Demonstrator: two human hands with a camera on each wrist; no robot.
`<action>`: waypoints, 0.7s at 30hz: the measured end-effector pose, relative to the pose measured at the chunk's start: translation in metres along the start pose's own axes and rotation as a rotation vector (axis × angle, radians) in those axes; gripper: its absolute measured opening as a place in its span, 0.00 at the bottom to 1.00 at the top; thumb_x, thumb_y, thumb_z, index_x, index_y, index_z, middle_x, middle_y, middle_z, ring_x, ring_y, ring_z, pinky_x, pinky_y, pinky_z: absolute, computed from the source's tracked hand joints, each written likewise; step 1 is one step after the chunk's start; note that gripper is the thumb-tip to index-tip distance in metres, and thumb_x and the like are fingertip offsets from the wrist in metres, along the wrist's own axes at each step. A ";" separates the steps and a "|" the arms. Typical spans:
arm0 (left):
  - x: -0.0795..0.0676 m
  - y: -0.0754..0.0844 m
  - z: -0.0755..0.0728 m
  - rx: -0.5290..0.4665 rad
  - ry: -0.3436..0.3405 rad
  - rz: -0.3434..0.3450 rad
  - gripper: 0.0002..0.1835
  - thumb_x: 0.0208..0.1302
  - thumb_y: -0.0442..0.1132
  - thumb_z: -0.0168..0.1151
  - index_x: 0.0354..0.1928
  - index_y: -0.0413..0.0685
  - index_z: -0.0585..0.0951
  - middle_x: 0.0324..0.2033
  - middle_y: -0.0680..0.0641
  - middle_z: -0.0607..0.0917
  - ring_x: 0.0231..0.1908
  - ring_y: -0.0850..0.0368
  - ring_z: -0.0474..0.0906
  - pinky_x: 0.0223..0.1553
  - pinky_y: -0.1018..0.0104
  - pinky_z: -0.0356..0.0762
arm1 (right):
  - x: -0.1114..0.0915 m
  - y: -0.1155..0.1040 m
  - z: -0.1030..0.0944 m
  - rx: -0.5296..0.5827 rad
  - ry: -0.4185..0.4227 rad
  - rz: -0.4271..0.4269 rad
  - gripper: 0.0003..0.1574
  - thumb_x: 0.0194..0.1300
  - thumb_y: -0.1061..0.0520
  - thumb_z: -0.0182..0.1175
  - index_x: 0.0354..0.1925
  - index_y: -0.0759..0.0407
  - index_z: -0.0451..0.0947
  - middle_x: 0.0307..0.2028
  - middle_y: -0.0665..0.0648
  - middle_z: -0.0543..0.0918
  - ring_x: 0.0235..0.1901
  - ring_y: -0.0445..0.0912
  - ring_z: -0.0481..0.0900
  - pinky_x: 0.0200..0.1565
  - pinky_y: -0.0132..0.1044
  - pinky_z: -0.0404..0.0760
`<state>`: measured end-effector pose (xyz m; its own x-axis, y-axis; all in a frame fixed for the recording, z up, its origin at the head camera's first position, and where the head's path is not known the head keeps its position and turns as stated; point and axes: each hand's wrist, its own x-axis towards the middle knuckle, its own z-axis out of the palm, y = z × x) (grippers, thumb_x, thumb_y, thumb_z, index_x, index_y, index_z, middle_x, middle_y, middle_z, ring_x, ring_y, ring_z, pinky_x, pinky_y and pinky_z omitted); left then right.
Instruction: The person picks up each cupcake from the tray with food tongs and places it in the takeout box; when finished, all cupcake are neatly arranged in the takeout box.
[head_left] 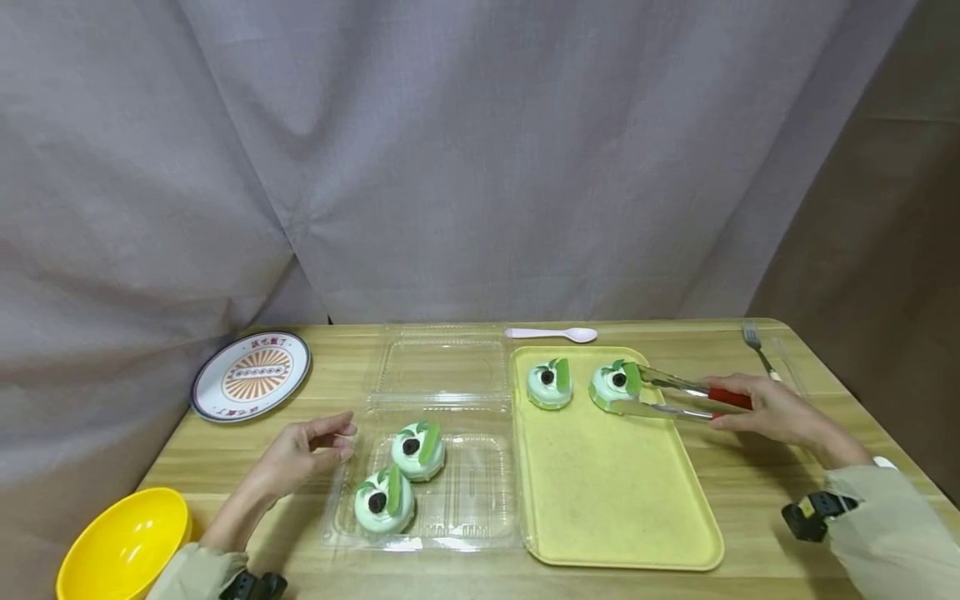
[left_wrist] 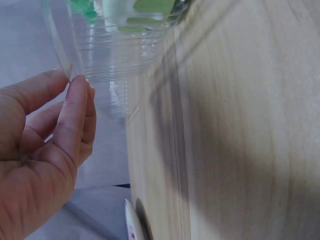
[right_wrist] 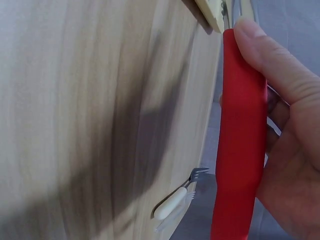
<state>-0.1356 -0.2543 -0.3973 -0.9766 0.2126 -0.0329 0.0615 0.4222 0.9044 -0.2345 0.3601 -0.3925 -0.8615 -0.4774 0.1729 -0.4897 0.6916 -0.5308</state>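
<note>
My right hand (head_left: pixel 780 414) holds red-handled metal tongs (head_left: pixel 686 385). Their two arms reach to either side of a green-frosted cake (head_left: pixel 617 385) at the tray's far right corner. A similar cake (head_left: pixel 549 385) sits to its left on the yellow tray (head_left: pixel 622 500). Between the thumb and fingers of my left hand (head_left: pixel 300 454), the left rim of a clear plastic container (left_wrist: pixel 65 55) is pinched. In its base stand two more cakes, one farther back (head_left: pixel 417 452) and one nearer (head_left: pixel 384 502), each with a dark berry and a green slice. The container's lid (head_left: pixel 442 362) lies folded back.
A pink spoon (head_left: pixel 555 334) lies behind the tray. At the far right is a fork (head_left: pixel 759 348), with a clear utensil (head_left: pixel 789 367) beside it. On the left are a patterned plate (head_left: pixel 288 354) and a yellow bowl (head_left: pixel 127 542). A grey curtain (head_left: pixel 465 167) hangs behind the table.
</note>
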 end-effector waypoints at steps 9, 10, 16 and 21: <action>0.001 -0.001 0.000 0.014 0.003 0.006 0.32 0.62 0.30 0.63 0.65 0.21 0.64 0.54 0.26 0.78 0.40 0.76 0.76 0.42 0.81 0.79 | -0.014 -0.012 0.004 -0.097 0.068 -0.002 0.34 0.51 0.61 0.74 0.55 0.72 0.76 0.43 0.59 0.84 0.36 0.25 0.71 0.31 0.24 0.74; 0.001 -0.001 0.000 0.014 0.004 0.010 0.32 0.62 0.30 0.62 0.65 0.21 0.64 0.54 0.26 0.79 0.40 0.76 0.76 0.42 0.81 0.79 | -0.016 -0.015 0.004 -0.100 0.093 -0.015 0.34 0.49 0.62 0.74 0.54 0.72 0.77 0.43 0.51 0.84 0.37 0.24 0.71 0.32 0.22 0.73; 0.001 0.001 -0.001 0.012 0.000 0.022 0.31 0.62 0.28 0.62 0.64 0.20 0.64 0.54 0.25 0.78 0.40 0.77 0.76 0.43 0.81 0.79 | -0.025 -0.054 0.004 -0.066 0.166 -0.077 0.37 0.45 0.63 0.76 0.56 0.65 0.78 0.48 0.27 0.74 0.43 0.21 0.69 0.35 0.17 0.70; 0.001 0.002 0.000 0.006 -0.002 0.010 0.31 0.62 0.28 0.62 0.64 0.20 0.64 0.54 0.25 0.78 0.40 0.78 0.75 0.44 0.82 0.79 | -0.012 -0.113 0.023 -0.087 0.109 -0.235 0.38 0.45 0.59 0.77 0.57 0.54 0.79 0.45 0.44 0.83 0.45 0.26 0.72 0.37 0.21 0.73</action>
<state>-0.1362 -0.2533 -0.3960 -0.9755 0.2188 -0.0253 0.0720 0.4252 0.9022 -0.1658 0.2753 -0.3541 -0.7298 -0.5722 0.3741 -0.6836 0.6150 -0.3930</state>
